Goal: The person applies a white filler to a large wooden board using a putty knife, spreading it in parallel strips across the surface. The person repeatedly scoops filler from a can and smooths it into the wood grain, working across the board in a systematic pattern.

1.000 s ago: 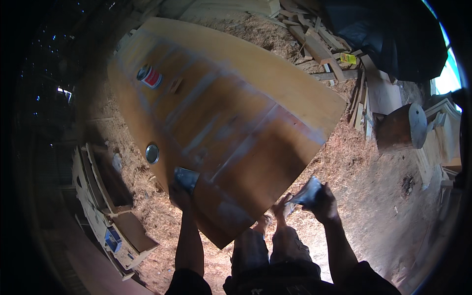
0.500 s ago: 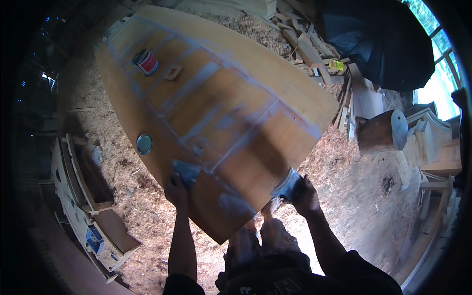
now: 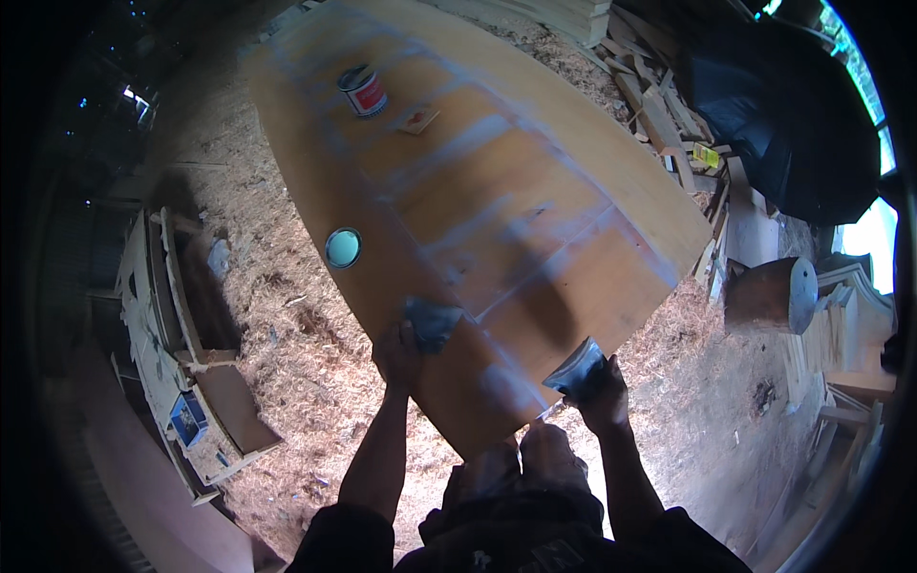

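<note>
My left hand [image 3: 398,357] is closed on a dark, flat, putty-smeared spreader [image 3: 433,325], held over the near left part of a large wooden panel [image 3: 611,286]. My right hand [image 3: 606,395] grips a second flat spreader [image 3: 577,370], its blade slightly bowed, by the panel's near right edge. Whether either blade touches the wood, I cannot tell. Pale bluish-grey filler runs in streaks along the panel's seams. Farther up the panel stands a red and white can [image 3: 364,93], beside a small square piece [image 3: 418,120] with a reddish smear. A round lid [image 3: 343,247] lies near the left edge.
Wood shavings [image 3: 287,325] cover the ground. Scrap timber [image 3: 659,119] is heaped at the far right, next to a black umbrella-like cover [image 3: 783,115]. A log section [image 3: 769,296] lies on the right. At left is a wooden frame structure [image 3: 181,353].
The view has shifted, so the panel appears farther right and higher. Against the panel, my right hand and its spreader have moved left and nearer to me; the left spreader has come slightly nearer.
</note>
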`<state>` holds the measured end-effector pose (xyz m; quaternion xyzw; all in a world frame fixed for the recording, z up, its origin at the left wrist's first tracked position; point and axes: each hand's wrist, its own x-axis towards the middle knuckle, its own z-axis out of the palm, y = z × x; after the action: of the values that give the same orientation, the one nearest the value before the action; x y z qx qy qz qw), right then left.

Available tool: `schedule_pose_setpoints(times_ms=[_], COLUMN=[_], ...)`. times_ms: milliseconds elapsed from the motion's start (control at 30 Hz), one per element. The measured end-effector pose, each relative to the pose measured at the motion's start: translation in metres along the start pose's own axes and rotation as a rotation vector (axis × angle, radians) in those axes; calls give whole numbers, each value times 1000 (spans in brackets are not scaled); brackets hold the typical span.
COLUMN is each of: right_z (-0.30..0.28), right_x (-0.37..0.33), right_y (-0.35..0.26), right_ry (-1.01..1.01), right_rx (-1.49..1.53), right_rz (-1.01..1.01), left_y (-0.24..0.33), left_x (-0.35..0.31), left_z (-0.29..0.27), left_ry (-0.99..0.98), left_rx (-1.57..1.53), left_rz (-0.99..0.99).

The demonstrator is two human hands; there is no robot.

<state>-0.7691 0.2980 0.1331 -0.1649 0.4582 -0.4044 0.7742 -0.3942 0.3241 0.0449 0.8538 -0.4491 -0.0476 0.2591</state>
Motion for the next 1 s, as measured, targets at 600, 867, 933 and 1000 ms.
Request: schedule_pose_setpoints(times_ms=[600, 867, 933, 1000], right_z=[79, 281, 336, 383], right_x=[-56, -82, -97, -116], right_y=[-74, 13, 40, 61], right_ry=[-350, -615, -669, -763], right_rx=[-195, -516, -706, -853], right_rz=[6, -472, -683, -876], left_y=[12, -28, -57, -78], left_x=[-73, -43, -36, -20], left_z=[-98, -205, -244, -284], left_ry=[-155, -364, -442, -487], left_rx=[-1012, -1915, -2015, -2031], left_rz=[-346, -728, -693, -732])
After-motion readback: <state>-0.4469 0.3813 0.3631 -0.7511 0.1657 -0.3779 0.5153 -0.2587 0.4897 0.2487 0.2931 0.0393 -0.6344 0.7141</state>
